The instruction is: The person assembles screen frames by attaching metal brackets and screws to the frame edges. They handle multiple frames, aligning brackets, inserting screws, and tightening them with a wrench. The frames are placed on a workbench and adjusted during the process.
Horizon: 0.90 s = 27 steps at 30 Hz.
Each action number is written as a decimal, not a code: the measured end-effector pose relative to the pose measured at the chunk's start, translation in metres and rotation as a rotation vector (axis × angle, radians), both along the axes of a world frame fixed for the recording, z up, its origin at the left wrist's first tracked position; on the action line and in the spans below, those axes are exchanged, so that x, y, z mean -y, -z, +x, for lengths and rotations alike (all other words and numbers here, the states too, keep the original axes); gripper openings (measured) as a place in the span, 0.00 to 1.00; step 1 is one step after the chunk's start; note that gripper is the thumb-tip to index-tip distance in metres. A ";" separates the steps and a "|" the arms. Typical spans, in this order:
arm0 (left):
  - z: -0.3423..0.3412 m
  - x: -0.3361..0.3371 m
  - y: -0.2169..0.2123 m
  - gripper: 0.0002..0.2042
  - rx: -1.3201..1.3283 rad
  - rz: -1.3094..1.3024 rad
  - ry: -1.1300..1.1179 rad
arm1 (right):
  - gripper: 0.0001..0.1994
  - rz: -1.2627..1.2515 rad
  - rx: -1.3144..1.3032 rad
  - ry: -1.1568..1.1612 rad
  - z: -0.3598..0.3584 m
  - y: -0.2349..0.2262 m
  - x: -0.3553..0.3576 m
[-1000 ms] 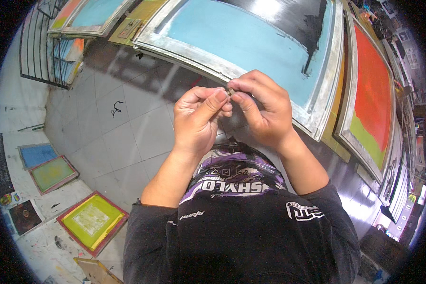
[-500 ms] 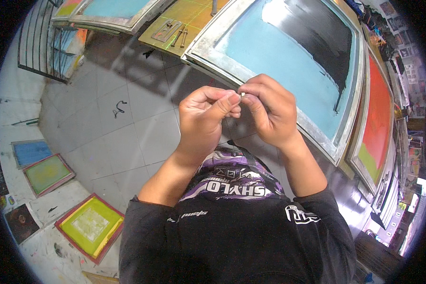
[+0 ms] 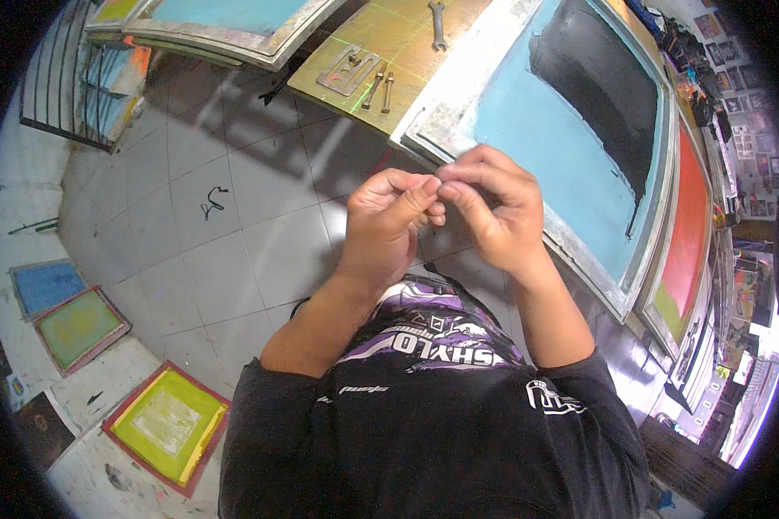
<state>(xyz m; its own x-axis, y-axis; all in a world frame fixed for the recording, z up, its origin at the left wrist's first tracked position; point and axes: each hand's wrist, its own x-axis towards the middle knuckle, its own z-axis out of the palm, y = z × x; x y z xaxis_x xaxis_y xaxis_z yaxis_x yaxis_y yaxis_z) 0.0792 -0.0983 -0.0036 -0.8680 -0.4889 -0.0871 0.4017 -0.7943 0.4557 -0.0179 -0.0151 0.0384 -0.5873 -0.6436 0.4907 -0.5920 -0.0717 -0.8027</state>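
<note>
My left hand [image 3: 388, 223] and my right hand [image 3: 496, 210] are raised in front of my chest with their fingertips pressed together. They pinch a small piece [image 3: 439, 179] that the fingers almost wholly hide. Behind the hands lies a large metal-framed printing screen [image 3: 556, 130] with blue mesh and a black patch at its far end. Both forearms rise from a black shirt with a purple collar.
A yellow board [image 3: 407, 43] beyond the hands carries a spanner [image 3: 438, 22], a metal bracket [image 3: 348, 67] and two bolts [image 3: 381, 86]. A red and green screen [image 3: 691, 233] leans at right. Small yellow [image 3: 166, 424], green [image 3: 76, 327] and blue [image 3: 45, 285] frames lie at left on the tiled floor [image 3: 234, 225].
The view has tilted, so the hands sit lower in the picture and the yellow board with its tools has come into sight. The fingertips stay pinched together on the small piece.
</note>
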 end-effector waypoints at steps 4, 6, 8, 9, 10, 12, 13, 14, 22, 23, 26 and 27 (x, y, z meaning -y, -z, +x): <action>0.001 0.009 0.005 0.04 0.039 -0.056 0.052 | 0.10 0.335 -0.044 0.051 -0.001 -0.008 0.009; 0.000 0.020 0.006 0.05 0.065 -0.076 0.022 | 0.12 0.281 0.037 0.026 -0.002 -0.003 0.016; -0.002 0.034 0.002 0.07 0.151 -0.129 -0.034 | 0.16 0.235 0.060 0.016 -0.006 0.000 0.020; -0.005 0.046 -0.004 0.07 0.227 -0.174 -0.072 | 0.19 0.215 0.045 0.021 -0.010 0.001 0.017; -0.009 0.059 -0.007 0.08 0.302 -0.219 -0.111 | 0.22 0.196 0.030 0.027 -0.015 0.001 0.013; -0.016 0.095 0.001 0.09 0.245 -0.203 -0.091 | 0.22 0.145 0.137 0.003 -0.024 0.000 -0.001; -0.021 0.112 0.006 0.10 0.218 -0.194 -0.082 | 0.23 0.121 0.191 -0.012 -0.027 -0.002 -0.007; -0.026 0.127 0.011 0.10 0.215 -0.152 -0.068 | 0.23 0.109 0.256 0.013 -0.029 -0.005 -0.013; -0.080 0.179 0.011 0.08 0.513 -1.099 -0.158 | 0.21 -0.156 0.496 0.021 -0.059 -0.014 -0.026; -0.083 0.179 0.009 0.09 0.622 -1.807 -0.352 | 0.21 -0.167 0.505 0.020 -0.060 -0.014 -0.024; -0.091 0.199 0.006 0.10 0.613 -2.026 -0.023 | 0.18 -0.141 0.496 -0.020 -0.067 -0.017 -0.022; -0.094 0.203 0.008 0.09 0.612 -2.023 0.009 | 0.17 -0.123 0.488 -0.037 -0.068 -0.017 -0.020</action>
